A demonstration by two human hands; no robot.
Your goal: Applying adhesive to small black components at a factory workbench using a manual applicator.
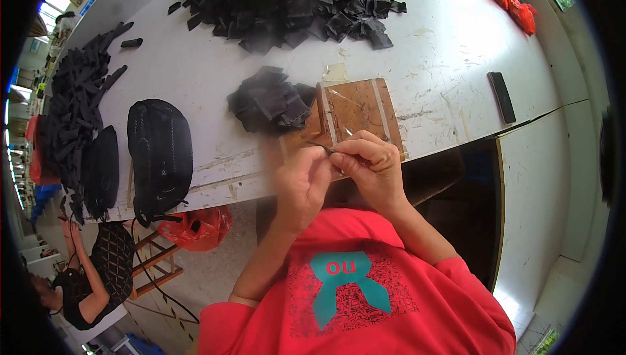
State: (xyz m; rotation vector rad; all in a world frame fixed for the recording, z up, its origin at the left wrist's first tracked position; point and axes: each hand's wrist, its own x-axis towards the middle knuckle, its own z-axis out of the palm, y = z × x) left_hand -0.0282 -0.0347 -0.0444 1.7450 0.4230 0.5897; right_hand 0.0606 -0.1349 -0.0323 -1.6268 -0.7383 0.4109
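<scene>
Your left hand (303, 185) and right hand (372, 166) met at the table edge (215, 185), both pinched on a thin dark strip (324, 149) whose long axis ran nine to three between your fingertips. The brown board (358, 110) lay at twelve o'clock, the small black pile (270, 101) at eleven.

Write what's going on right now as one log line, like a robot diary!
left hand: pinching thin dark strip | right hand: pinching same strip | under hands: brown board | nearby: small black fabric pile
</scene>
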